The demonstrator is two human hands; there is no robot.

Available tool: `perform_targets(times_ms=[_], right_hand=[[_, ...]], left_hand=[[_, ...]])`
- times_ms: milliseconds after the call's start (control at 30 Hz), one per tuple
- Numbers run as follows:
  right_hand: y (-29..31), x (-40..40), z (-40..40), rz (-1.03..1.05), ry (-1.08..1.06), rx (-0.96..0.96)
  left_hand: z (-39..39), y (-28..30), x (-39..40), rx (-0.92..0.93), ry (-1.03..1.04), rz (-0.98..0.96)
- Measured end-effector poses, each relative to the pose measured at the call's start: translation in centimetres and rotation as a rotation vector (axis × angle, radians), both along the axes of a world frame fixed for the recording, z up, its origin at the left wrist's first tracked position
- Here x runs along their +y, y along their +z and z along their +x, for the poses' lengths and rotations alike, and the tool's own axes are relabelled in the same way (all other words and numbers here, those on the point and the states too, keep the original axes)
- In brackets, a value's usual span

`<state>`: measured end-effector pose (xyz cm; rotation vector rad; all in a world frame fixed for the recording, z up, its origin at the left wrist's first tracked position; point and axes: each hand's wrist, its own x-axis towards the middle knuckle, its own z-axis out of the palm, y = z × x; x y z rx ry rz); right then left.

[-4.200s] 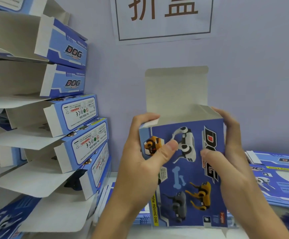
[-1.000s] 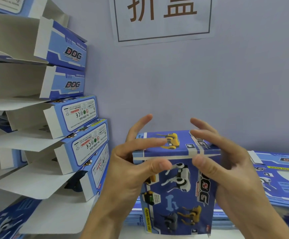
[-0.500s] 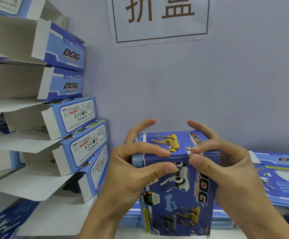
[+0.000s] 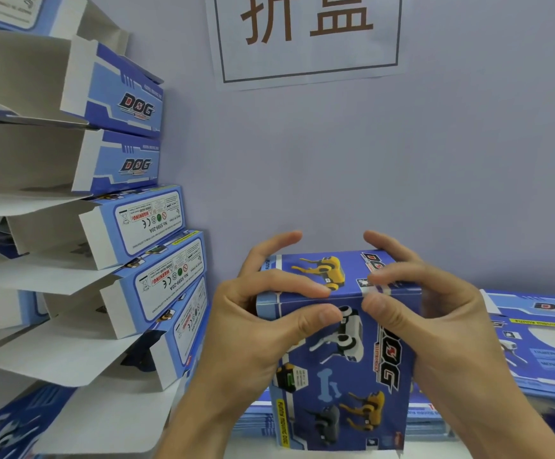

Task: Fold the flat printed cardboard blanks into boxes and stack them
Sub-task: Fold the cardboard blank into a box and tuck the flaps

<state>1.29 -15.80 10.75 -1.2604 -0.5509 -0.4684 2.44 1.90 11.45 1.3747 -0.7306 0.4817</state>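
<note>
**Both hands held the upright dog box at its closed top**

The left hand [image 4: 253,329] and the right hand [image 4: 435,326] grasped one blue printed cardboard box with robot-dog pictures [image 4: 342,369], which stood upright between them. Each thumb pressed on the front face just below the top edge, and the thumb tips lay near each other at the middle of that edge. The fingers of both hands curled over the closed top flap, where a yellow dog was printed, with the fingertips resting on it. The palms covered the upper side walls, so the box was pinched from left and right as well as from above.

Directly beneath the grip, the box's lower edge sat near a low pile of flat blue printed cardboard blanks [image 4: 256,415]; whether it touched them could not be told. A second, broader pile of flat blanks [image 4: 541,346] lay just to the right of the right hand, reaching behind its wrist.

To the left of the left hand, a tall leaning stack of folded blue-and-white boxes [image 4: 150,223] rose well above the grip, their open white flaps pointing toward the camera. Behind and above the hands stood a pale lilac wall [image 4: 369,177], with a white paper sign bearing brown characters [image 4: 306,38] high over the box.
</note>
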Motion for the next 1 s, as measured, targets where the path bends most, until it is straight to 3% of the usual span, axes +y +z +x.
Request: perform_targets(times_ms=[233, 433, 500, 633, 700, 867, 933, 1000], right_hand=[[-0.2, -0.1, 0.3, 0.027, 0.002, 0.012], [0.4, 1.5, 0.1, -0.061, -0.407, -0.095], [0.4, 2.1, 0.1, -0.100, -0.491, -0.095], [0.8, 2.7, -0.4, -0.127, -0.608, -0.118], [1.4, 2.7, -0.8, -0.183, -0.541, -0.147], [2.7, 3.5, -2.7, -0.140, -0.391, -0.290], [3.2, 4.0, -3.1, -0.271, -0.099, -0.142], [2.5, 4.7, -2.9, -0.610, 0.086, 0.095]], left_hand=[[0.0, 0.0, -0.4, 0.019, 0.053, -0.028], [0.5, 0.0, 0.1, 0.020, 0.254, 0.060], [0.9, -0.3, 0.4, 0.049, 0.315, -0.028], [1.7, -0.4, 0.9, 0.118, 0.503, -0.387], [1.8, -0.3, 1.5, 0.140, 0.514, -0.530], [2.7, -1.2, 1.7, 0.243, 0.592, -0.672], [2.7, -1.4, 1.4, 0.293, 0.623, -0.765], [2.8, -1.5, 1.2, 0.332, 0.622, -0.884]])
